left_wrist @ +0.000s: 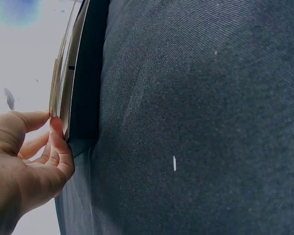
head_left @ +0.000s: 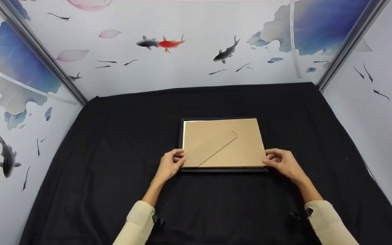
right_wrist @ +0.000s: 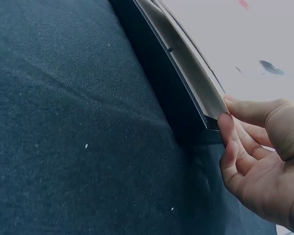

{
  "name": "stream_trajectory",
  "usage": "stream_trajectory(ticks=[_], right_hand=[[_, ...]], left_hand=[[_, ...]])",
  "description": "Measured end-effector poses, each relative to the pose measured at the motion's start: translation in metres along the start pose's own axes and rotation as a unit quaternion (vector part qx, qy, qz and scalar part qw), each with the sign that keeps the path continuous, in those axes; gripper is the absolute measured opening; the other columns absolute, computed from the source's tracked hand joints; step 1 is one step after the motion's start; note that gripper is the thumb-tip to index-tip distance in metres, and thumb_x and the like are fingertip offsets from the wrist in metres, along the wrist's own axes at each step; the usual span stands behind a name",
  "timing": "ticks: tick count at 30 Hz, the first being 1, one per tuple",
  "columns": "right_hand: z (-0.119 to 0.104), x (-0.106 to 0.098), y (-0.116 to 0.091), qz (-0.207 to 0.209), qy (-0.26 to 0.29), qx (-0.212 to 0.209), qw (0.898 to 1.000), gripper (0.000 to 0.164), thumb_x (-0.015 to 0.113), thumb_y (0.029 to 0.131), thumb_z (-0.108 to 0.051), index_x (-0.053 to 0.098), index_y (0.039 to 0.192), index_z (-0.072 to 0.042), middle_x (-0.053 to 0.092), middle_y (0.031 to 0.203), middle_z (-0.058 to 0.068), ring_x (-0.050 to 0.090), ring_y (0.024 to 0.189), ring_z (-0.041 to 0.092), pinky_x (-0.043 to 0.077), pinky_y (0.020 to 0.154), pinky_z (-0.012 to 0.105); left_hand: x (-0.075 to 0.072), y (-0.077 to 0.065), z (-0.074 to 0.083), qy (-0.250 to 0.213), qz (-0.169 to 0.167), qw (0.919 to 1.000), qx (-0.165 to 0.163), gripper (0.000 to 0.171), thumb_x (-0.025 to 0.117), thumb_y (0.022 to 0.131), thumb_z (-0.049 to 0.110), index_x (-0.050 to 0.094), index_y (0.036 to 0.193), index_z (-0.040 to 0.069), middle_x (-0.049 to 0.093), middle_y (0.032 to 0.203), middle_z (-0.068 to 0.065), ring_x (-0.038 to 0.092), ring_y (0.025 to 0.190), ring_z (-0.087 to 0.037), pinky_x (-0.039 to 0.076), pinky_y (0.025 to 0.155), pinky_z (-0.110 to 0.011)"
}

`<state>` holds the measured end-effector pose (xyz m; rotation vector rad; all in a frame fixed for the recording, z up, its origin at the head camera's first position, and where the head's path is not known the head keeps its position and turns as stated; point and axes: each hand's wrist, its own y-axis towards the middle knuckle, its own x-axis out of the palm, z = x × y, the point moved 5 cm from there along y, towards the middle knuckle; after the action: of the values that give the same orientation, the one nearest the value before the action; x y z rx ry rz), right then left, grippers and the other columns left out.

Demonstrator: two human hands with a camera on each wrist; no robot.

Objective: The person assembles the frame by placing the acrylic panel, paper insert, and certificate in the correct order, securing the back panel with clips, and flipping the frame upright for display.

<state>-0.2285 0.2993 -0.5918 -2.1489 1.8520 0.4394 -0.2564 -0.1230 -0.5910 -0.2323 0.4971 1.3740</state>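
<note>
A tan backing board (head_left: 223,149) with a slanted stand flap (head_left: 213,146) lies over a black picture frame (head_left: 225,169). My left hand (head_left: 172,165) pinches the board's near left corner between thumb and fingers. At the near right corner, my right hand (head_left: 284,163) pinches the same board. Both wrist views show a gap between the board's near edge and the frame's rim, with the board (right_wrist: 203,85) slightly raised there. Small dark tabs (left_wrist: 71,67) stand on the frame's inner edge. The frame's front face is hidden underneath.
Black cloth (head_left: 131,136) covers the table, with a few small white specks on it. White panels (head_left: 196,64) printed with fish and lotus leaves stand at the back and both sides, joined by grey metal posts (head_left: 352,41).
</note>
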Motion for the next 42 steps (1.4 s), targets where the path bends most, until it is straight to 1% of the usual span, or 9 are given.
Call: stream_trajectory(ticks=[9, 15, 19, 24, 27, 31, 33, 39, 42], right_hand=[[0.0, 0.005, -0.002, -0.011, 0.009, -0.014, 1.0, 0.035, 0.077, 0.09, -0.003, 0.067, 0.122, 0.007, 0.068, 0.095, 0.016, 0.067, 0.077, 0.021, 0.053, 0.068, 0.024], [-0.003, 0.008, -0.002, -0.005, -0.008, -0.015, 1.0, 0.037, 0.076, 0.091, -0.002, 0.065, 0.124, 0.009, 0.068, 0.095, 0.015, 0.065, 0.076, 0.019, 0.053, 0.067, 0.022], [-0.004, 0.007, -0.003, 0.002, -0.002, -0.016, 1.0, 0.04, 0.077, 0.09, -0.001, 0.064, 0.126, 0.011, 0.069, 0.096, 0.018, 0.065, 0.076, 0.02, 0.052, 0.066, 0.021], [-0.007, 0.009, -0.001, -0.004, -0.013, 0.002, 1.0, 0.043, 0.077, 0.09, -0.002, 0.061, 0.128, 0.011, 0.069, 0.097, 0.017, 0.065, 0.077, 0.023, 0.052, 0.066, 0.022], [-0.009, 0.01, 0.002, -0.014, -0.049, 0.008, 0.999, 0.042, 0.076, 0.091, -0.002, 0.061, 0.127, 0.011, 0.069, 0.094, 0.014, 0.065, 0.076, 0.023, 0.052, 0.066, 0.023], [-0.014, 0.009, 0.008, -0.02, -0.107, 0.002, 0.994, 0.04, 0.076, 0.091, -0.005, 0.062, 0.125, 0.011, 0.069, 0.091, 0.01, 0.064, 0.075, 0.022, 0.051, 0.066, 0.025], [-0.017, 0.009, 0.01, -0.023, -0.123, 0.0, 0.992, 0.042, 0.077, 0.091, -0.008, 0.062, 0.125, 0.011, 0.069, 0.091, 0.01, 0.064, 0.076, 0.022, 0.051, 0.067, 0.026], [-0.017, 0.007, 0.011, -0.038, -0.125, 0.008, 0.991, 0.046, 0.078, 0.09, -0.008, 0.061, 0.129, 0.009, 0.066, 0.101, 0.014, 0.062, 0.081, 0.024, 0.051, 0.068, 0.028], [-0.014, 0.007, 0.012, -0.044, -0.122, 0.006, 0.992, 0.045, 0.078, 0.089, -0.005, 0.061, 0.128, 0.009, 0.065, 0.102, 0.015, 0.061, 0.079, 0.024, 0.05, 0.066, 0.027]], left_hand=[[-0.006, -0.004, -0.001, 0.005, -0.017, 0.9997, 0.016, 0.03, 0.071, 0.094, 0.002, 0.067, 0.123, -0.007, 0.07, 0.107, -0.016, 0.07, 0.093, -0.03, 0.056, 0.08, -0.042], [-0.01, -0.004, -0.003, 0.005, -0.037, 0.9992, 0.012, 0.033, 0.071, 0.095, 0.004, 0.065, 0.125, -0.007, 0.069, 0.111, -0.018, 0.07, 0.095, -0.032, 0.056, 0.08, -0.044], [-0.01, -0.002, -0.001, 0.001, -0.044, 0.999, 0.011, 0.034, 0.072, 0.094, 0.004, 0.065, 0.125, -0.007, 0.068, 0.111, -0.019, 0.07, 0.095, -0.033, 0.056, 0.08, -0.045], [-0.009, 0.0, -0.001, 0.014, -0.037, 0.9992, 0.001, 0.034, 0.072, 0.093, 0.002, 0.065, 0.125, -0.007, 0.068, 0.111, -0.018, 0.07, 0.094, -0.031, 0.057, 0.078, -0.042], [-0.009, 0.0, -0.001, 0.021, -0.031, 0.9993, -0.007, 0.033, 0.072, 0.093, 0.001, 0.066, 0.125, -0.006, 0.068, 0.11, -0.017, 0.07, 0.093, -0.031, 0.057, 0.077, -0.04], [-0.008, 0.002, 0.001, 0.026, -0.02, 0.9994, -0.01, 0.033, 0.073, 0.091, 0.0, 0.066, 0.123, -0.006, 0.067, 0.108, -0.017, 0.07, 0.091, -0.031, 0.057, 0.078, -0.04], [-0.008, 0.002, 0.002, 0.028, -0.013, 0.9995, -0.009, 0.033, 0.074, 0.091, 0.001, 0.067, 0.122, -0.007, 0.066, 0.106, -0.017, 0.069, 0.09, -0.031, 0.057, 0.078, -0.041], [-0.006, 0.005, 0.003, 0.027, -0.009, 0.9993, 0.023, 0.036, 0.073, 0.089, -0.001, 0.065, 0.123, -0.009, 0.064, 0.104, -0.018, 0.068, 0.088, -0.031, 0.056, 0.078, -0.043], [-0.004, 0.007, 0.002, 0.022, -0.006, 0.999, 0.038, 0.036, 0.073, 0.088, -0.004, 0.064, 0.122, -0.009, 0.064, 0.106, -0.019, 0.067, 0.088, -0.032, 0.055, 0.079, -0.044]])
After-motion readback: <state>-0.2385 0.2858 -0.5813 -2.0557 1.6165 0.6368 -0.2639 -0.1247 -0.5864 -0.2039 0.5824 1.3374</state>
